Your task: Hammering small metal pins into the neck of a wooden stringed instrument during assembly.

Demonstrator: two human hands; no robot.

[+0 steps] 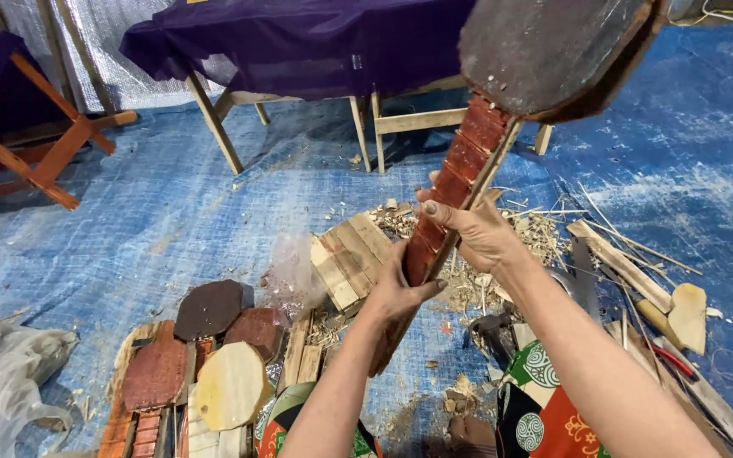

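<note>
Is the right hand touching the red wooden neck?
Touching. The head view shows the right hand with fingers wrapped around the red neck, no gap visible.

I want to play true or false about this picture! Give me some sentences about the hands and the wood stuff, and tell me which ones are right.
1. Both hands hold the long reddish wooden piece. True: the left hand grips it lower down and the right hand higher up.
2. The wooden piece lies flat on the floor. False: it is lifted up and slanted, its wide dark end at the top.
3. The floor is covered by a blue sheet. True.
4. The table behind has a yellow cloth. False: its cloth is dark purple.
5. Wood shavings lie on the floor beyond the hands. True.
</note>
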